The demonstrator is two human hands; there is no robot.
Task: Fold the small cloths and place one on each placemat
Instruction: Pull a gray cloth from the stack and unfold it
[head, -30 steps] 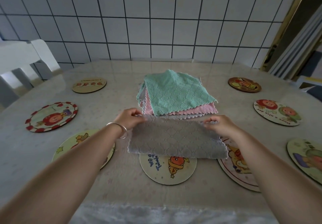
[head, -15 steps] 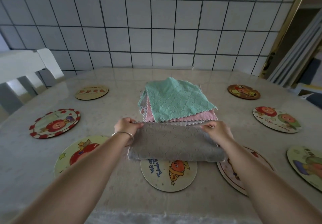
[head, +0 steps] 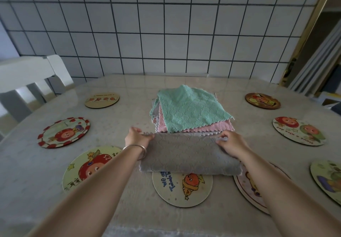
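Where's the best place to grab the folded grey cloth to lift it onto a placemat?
Probably the two short ends of the grey cloth, coming in from left and right as the left hand and right hand do now. It lies as a wide folded band, so pinching both layers with the fingers should keep the fold closed.

We note the grey cloth (head: 188, 153), hanging flat and lifted a second ago, now lies folded double on the table (head: 110, 126). Both hands (head: 137, 138) (head: 230, 144) have carried its far edge forward, toward the cloth pile (head: 190, 109).
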